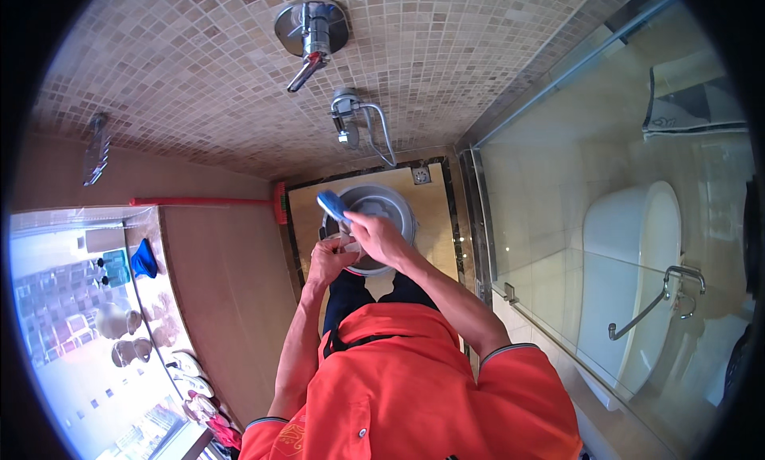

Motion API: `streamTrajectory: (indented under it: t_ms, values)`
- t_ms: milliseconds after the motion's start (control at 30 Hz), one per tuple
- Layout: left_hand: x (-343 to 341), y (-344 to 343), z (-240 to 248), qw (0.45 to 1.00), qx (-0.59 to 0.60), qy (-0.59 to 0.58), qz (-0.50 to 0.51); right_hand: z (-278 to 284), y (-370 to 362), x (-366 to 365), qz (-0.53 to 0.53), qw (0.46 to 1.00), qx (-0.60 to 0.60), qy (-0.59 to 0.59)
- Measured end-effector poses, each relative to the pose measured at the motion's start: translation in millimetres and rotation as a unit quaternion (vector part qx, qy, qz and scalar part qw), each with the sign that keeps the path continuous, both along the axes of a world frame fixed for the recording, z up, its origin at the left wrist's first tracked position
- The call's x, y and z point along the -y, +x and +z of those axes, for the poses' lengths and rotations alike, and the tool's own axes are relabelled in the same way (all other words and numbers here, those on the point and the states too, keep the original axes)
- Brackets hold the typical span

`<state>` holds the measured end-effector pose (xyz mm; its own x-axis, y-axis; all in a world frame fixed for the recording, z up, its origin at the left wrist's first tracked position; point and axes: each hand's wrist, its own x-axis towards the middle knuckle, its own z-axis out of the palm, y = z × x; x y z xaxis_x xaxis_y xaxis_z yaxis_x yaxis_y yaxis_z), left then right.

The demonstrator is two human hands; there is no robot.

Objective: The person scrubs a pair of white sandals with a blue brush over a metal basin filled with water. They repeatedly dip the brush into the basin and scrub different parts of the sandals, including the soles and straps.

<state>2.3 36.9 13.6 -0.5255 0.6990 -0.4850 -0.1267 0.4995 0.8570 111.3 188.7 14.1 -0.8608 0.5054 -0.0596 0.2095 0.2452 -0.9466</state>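
- We find the right hand with fingers curled around a small brush-like tool with an oval blue head; the blue end points up and to the left, clear of the fingertips.
- We note the left hand just beside and below it, its fingers bent inward. Something pale shows between the two hands; we cannot tell what it is, nor whether the left hand grips it.
- We place both hands above the near left part of a round grey basin, the blue head over its left rim. Something pale grey lies inside; its nature we cannot make out.
- We record the basin standing on a beige floor panel with a dark border, in front of the person's legs in dark trousers. A square metal drain sits near the far edge.
- We log a long red-handled broom along the left side, its red head near the panel's edge.
- We observe, on the mosaic-tiled wall, a chrome lever mixer and, below it, a chrome fitting with a curved hose.
- We see a white oval bathtub on the right, beyond a glass partition.
- We note a red short-sleeved shirt on the person.
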Motion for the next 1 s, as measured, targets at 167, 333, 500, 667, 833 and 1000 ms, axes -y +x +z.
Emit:
streamTrajectory:
  t_ms: [167,333,500,667,833,1000]
  values:
    - [4,-7,-20,0.999,-0.042,0.018,0.025,23,-6,-29,-0.081,0.987,0.09,-0.108]
    - [-3,-12,-7,0.995,-0.1,-0.009,0.019,0,23,-29,-0.079,0.992,0.011,-0.098]
    - [-10,-9,2,0.992,-0.115,0.01,0.041,7,41,-11,-0.077,0.988,-0.009,-0.132]
    - [4,-19,-8,0.985,-0.112,0.056,0.122,43,90,-18,0.043,0.985,0.145,-0.08]
    - [13,-30,-2,0.985,-0.109,0.09,0.098,9,105,-19,-0.012,0.979,0.1,-0.178]
    - [10,-36,7,0.987,-0.05,0.111,0.1,-10,66,-23,-0.137,0.964,0.054,-0.222]
